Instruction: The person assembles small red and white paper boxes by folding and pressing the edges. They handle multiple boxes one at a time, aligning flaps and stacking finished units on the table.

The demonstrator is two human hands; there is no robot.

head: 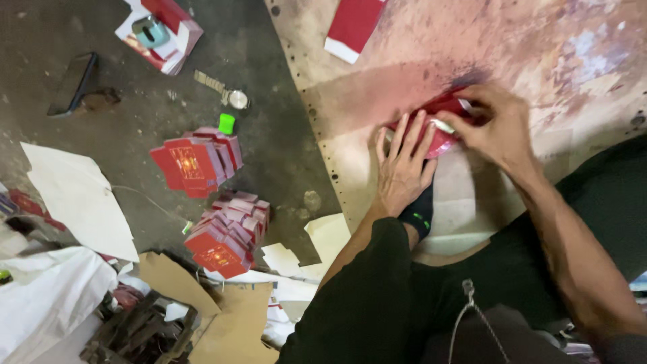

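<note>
Stained, pinkish board (526, 47) is being used as the work surface, laid over a dark concrete floor (283, 135) that is showing to the left. Much of the red piece (441, 138) being worked on is being hidden by the two hands, so its full outline cannot be made out; only a curved red edge with a pale, whitish strip along it is being shown between the fingers. It is lying flat on the board, right at the near end of a darker reddish patch.

It is being pressed down by the left hand (403, 168), whose fingers are being spread flat over its near side (nothing is being clasped, the palm is simply lying on it). Its far side is being pinched at the pale strip by the right hand (492, 125), with the fingertips being curled closed upon it; how much of the piece is lying under this hand cannot be told.

On the floor, well apart from the hands, two fanned stacks of red folded cartons (212, 202) are being kept, with a small green object (226, 123) just beyond them. Another red-and-white carton (354, 27) is being cut off by the top edge.
</note>
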